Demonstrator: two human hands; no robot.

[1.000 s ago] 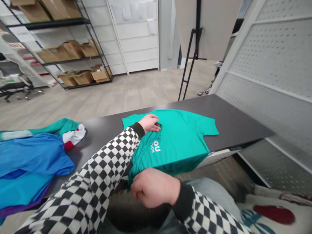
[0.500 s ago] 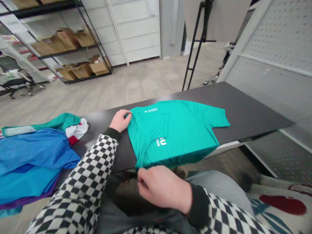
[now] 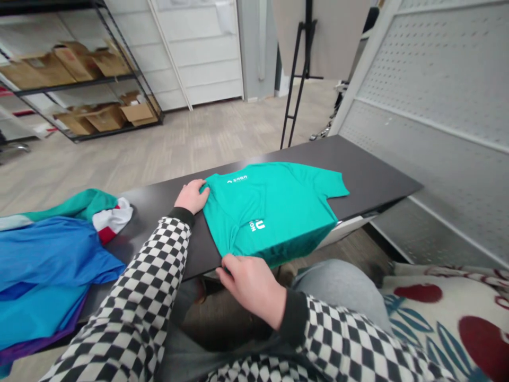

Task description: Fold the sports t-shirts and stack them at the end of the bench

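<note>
Left hand point(image 3: 192, 195), in a checkered sleeve w/ dark cuff, is resting on the dark surface point(image 3: 369, 175) at the far left corner of the teal T-shirt point(image 3: 274, 204), fingers curled and pinching the fabric edge there. Right hand point(image 3: 250, 281), same checkered sleeve, is sitting at the near edge of the surface, fingertips closing on the shirt's near left corner where the cloth bunches into small creases. Shirt is lying mostly flat, approx. centre of the surface, w/ its near hem hanging slightly over the front edge; one short sleeve is pointing right toward the perforated panel point(image 3: 433, 101). White lettering is showing in two spots: a small line near the far edge and larger letters near the front, partly folded under, not legible. Pile of garments point(image 3: 55, 260), blue on top w/ purple beneath and a teal, white and red piece behind, is lying on the left end of the surface, well apart from the shirt. Background: wire shelving point(image 3: 79, 85) w/ cardboard boxes, a black stand point(image 3: 296, 79) on the carpeted floor. Grey trousers point(image 3: 342, 286) are showing below the right hand; patterned red, blue and white fabric point(image 3: 445, 313) is at bottom right.
</note>
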